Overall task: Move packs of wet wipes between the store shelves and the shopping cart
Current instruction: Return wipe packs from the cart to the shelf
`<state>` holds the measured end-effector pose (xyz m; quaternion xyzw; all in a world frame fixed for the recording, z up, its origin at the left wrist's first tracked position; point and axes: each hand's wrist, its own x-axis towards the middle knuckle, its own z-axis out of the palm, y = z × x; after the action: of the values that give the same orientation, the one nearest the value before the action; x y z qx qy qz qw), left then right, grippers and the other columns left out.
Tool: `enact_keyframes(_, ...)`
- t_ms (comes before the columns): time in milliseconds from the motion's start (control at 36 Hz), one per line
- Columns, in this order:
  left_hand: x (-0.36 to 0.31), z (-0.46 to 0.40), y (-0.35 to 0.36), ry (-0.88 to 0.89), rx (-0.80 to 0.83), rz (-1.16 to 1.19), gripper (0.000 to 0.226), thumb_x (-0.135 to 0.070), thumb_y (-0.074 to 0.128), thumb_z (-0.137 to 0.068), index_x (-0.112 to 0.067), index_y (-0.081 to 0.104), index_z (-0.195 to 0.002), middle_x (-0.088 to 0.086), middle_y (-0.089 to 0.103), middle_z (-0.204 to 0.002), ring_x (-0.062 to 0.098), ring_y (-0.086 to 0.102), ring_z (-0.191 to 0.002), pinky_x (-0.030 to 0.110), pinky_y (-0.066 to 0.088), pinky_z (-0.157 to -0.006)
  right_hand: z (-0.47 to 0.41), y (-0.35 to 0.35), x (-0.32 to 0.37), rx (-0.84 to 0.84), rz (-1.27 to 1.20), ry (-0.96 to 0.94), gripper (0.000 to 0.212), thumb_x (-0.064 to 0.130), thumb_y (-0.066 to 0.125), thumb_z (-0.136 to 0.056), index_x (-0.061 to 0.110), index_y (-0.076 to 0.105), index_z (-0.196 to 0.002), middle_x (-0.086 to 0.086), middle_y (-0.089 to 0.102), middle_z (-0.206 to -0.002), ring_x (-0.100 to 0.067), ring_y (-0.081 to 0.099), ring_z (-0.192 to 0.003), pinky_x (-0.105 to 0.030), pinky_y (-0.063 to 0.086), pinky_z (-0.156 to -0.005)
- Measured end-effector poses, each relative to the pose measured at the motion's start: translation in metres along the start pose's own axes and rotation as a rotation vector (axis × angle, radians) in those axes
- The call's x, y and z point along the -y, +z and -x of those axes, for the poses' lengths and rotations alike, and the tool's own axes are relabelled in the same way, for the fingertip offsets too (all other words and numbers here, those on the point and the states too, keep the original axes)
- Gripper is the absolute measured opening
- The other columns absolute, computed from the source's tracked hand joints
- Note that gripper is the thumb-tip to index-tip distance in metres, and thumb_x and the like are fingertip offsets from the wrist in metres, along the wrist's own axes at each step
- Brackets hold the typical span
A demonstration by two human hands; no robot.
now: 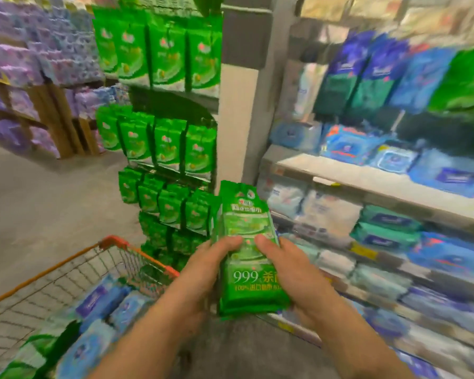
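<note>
Pack: green wet wipes pack (246, 250), lower centre, printed "999" and "100%"
Left hand (203, 272): fingers grip its left edge
Right hand (293, 272): fingers grip its right edge
Cart: orange-rimmed shopping cart (137, 251), lower left, holding blue packs (104, 299)

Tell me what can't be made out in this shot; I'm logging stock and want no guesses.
Head view:
- Green pack: its lower side edges are covered by the left hand and right hand; the small print is too blurred to read.
- Shelf packs on the right: motion blur hides their labels.
- Shopping cart: cut off by the left and bottom edges, so its pack count is unknown.
- Hanging green packs: the lowest rows are hidden behind the cart.
</note>
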<state>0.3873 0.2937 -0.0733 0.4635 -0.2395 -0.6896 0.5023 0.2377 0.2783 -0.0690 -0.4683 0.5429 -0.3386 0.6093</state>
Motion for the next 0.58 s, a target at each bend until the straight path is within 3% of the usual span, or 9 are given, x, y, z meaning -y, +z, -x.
enact_keyframes(56, 0.014, -0.005, 0.037, -0.032, 0.020, -0.013, 0.028, -0.019, 0.067, -0.078, -0.008, 0.070, -0.104, 0.015, 0.077, -0.081, 0.026, 0.075, -0.065, 0.029, 0.056, -0.048, 0.012, -0.038, -0.002, -0.075, -0.031, -0.006, 0.048, 0.051, 0.072, -0.088, 0.017, 0.063, -0.119, -0.008, 0.078, -0.106, -0.030, 0.076, -0.093, -0.057, 0.058, -0.090)
enact_keyframes(167, 0.038, -0.011, 0.107, -0.133, 0.095, -0.090, 0.036, -0.021, 0.067, -0.074, -0.003, 0.072, -0.105, 0.021, 0.076, -0.084, 0.028, 0.076, -0.070, 0.034, 0.059, -0.054, 0.038, -0.106, -0.007, -0.174, -0.098, -0.007, 0.036, 0.044, 0.068, -0.094, 0.018, 0.062, -0.117, -0.004, 0.079, -0.101, -0.026, 0.077, -0.090, -0.053, 0.060, -0.088)
enact_keyframes(250, 0.055, -0.016, 0.143, -0.099, 0.371, -0.244, 0.061, -0.032, 0.075, -0.085, 0.012, 0.059, -0.123, 0.008, 0.059, -0.037, 0.002, 0.057, -0.032, 0.033, 0.056, -0.077, 0.054, -0.153, -0.011, -0.244, -0.110, -0.005, 0.037, 0.045, 0.068, -0.094, 0.018, 0.062, -0.117, -0.004, 0.079, -0.100, -0.026, 0.077, -0.090, -0.053, 0.060, -0.089)
enact_keyframes(278, 0.059, -0.017, 0.151, -0.088, 0.452, -0.231, 0.072, -0.043, 0.080, -0.078, 0.004, 0.055, -0.127, 0.008, 0.062, -0.041, -0.001, 0.053, -0.028, 0.034, 0.051, -0.081, 0.059, -0.168, -0.013, -0.262, -0.113, -0.008, 0.037, 0.047, 0.068, -0.093, 0.018, 0.062, -0.117, -0.004, 0.079, -0.101, -0.026, 0.077, -0.091, -0.053, 0.059, -0.090)
enact_keyframes(333, 0.071, -0.021, 0.181, -0.139, 0.390, -0.314, 0.053, -0.034, 0.062, -0.095, 0.004, 0.059, -0.132, 0.021, 0.076, -0.091, 0.002, 0.064, -0.042, 0.038, 0.054, -0.082, 0.070, -0.194, -0.015, -0.297, -0.131, -0.009, 0.036, 0.048, 0.068, -0.093, 0.019, 0.064, -0.114, -0.004, 0.078, -0.100, -0.026, 0.077, -0.092, -0.054, 0.059, -0.091)
enact_keyframes(361, 0.079, -0.026, 0.197, -0.178, 0.278, -0.301, 0.044, -0.033, 0.057, -0.094, 0.000, 0.069, -0.120, 0.020, 0.075, -0.105, 0.011, 0.073, -0.057, 0.038, 0.058, -0.076, 0.075, -0.206, -0.016, -0.312, -0.144, -0.009, 0.036, 0.047, 0.068, -0.093, 0.018, 0.064, -0.114, -0.005, 0.078, -0.100, -0.027, 0.077, -0.092, -0.054, 0.059, -0.091)
enact_keyframes(417, 0.098, -0.026, 0.225, -0.266, 0.186, -0.225, 0.040, -0.040, 0.060, -0.085, -0.007, 0.080, -0.097, 0.017, 0.077, -0.095, 0.025, 0.077, -0.072, 0.032, 0.059, -0.057, 0.084, -0.229, -0.019, -0.339, -0.167, -0.014, 0.041, 0.051, 0.071, -0.088, 0.018, 0.064, -0.112, -0.006, 0.078, -0.100, -0.028, 0.076, -0.093, -0.056, 0.059, -0.090)
enact_keyframes(500, 0.111, -0.029, 0.263, -0.206, 0.225, -0.208, 0.037, -0.025, 0.052, -0.100, 0.003, 0.069, -0.115, 0.013, 0.072, -0.059, 0.016, 0.070, -0.047, 0.021, 0.049, -0.038, 0.094, -0.257, -0.023, -0.376, -0.168, -0.010, 0.059, 0.063, 0.073, -0.073, 0.018, 0.066, -0.109, -0.008, 0.078, -0.101, -0.031, 0.076, -0.095, -0.057, 0.057, -0.092)
enact_keyframes(583, 0.111, -0.039, 0.287, -0.141, 0.236, -0.385, 0.038, -0.028, 0.067, -0.089, 0.008, 0.076, -0.093, 0.008, 0.065, -0.046, 0.010, 0.063, -0.037, 0.018, 0.048, -0.039, 0.099, -0.280, -0.026, -0.400, -0.214, 0.006, 0.067, 0.067, 0.074, -0.066, 0.018, 0.066, -0.112, -0.009, 0.078, -0.104, -0.031, 0.076, -0.097, -0.056, 0.058, -0.092)
